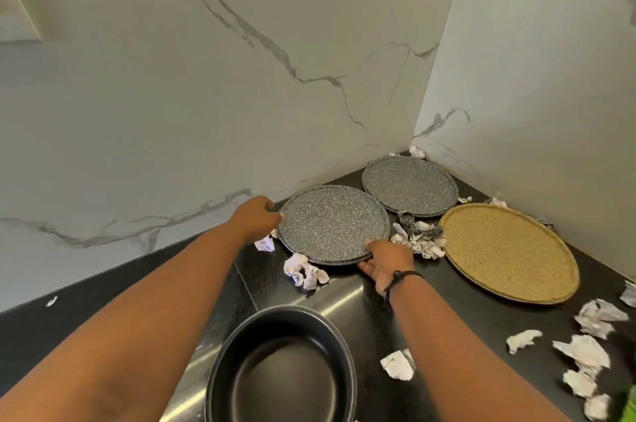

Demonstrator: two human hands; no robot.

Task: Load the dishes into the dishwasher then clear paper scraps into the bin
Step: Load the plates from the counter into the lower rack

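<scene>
The left hand [257, 216] and right hand [387, 261] are gripping opposite rim edges of the near speckled grey plate [332, 223], which is lying flat on the black table [481, 315], centred between both hands and ready for lifting.

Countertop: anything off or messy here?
Yes. Crumpled paper scraps litter the black countertop: a clump between the speckled plates and the gold platter, more by the near speckled plate and along the right edge. Both hands, left and right, grip that plate's rim. Nothing looks broken.
</scene>
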